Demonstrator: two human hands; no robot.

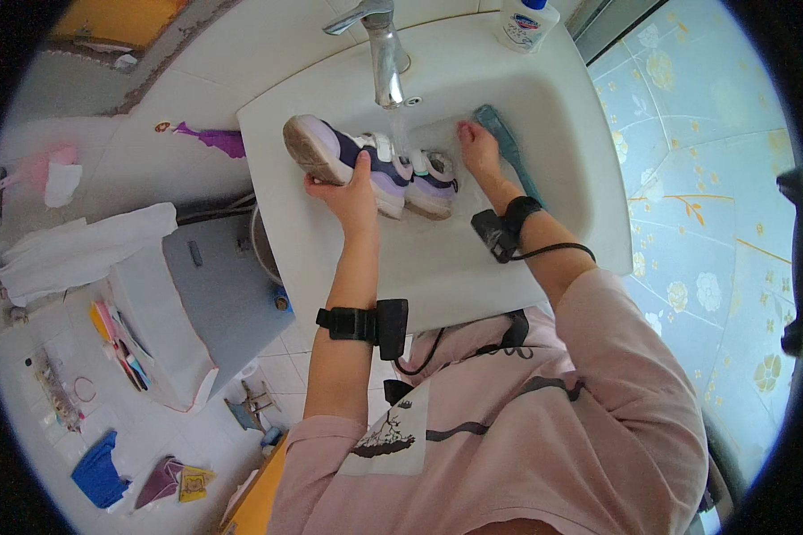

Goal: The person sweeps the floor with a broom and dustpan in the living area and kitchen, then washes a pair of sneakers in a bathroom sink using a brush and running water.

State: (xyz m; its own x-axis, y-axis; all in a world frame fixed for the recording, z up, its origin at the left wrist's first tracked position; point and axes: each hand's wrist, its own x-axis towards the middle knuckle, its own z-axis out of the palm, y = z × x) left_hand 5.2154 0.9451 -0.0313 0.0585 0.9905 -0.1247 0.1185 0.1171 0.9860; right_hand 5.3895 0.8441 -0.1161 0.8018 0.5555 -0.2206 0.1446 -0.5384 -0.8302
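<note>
My left hand (348, 194) grips a purple, navy and white shoe (338, 150) by its side, tilted with part of its sole showing. From the chrome faucet (388, 73), water runs down at the shoe's right end. A second, matching shoe (431, 190) rests in the white washbasin (482, 281), just right of the held one. My right hand (478, 147) is in the basin with its fingers curled, beside a teal brush (505, 137) that lies along the basin's right side. Whether those fingers hold anything cannot be told.
A pump-type soap bottle (525, 27) stands on the basin's back right corner. Left of the basin are a purple figure-shaped item (221, 140), a metal pot (264, 244) and a washing machine (221, 294) with a white cloth (107, 244). A tiled wall (696, 200) is at the right.
</note>
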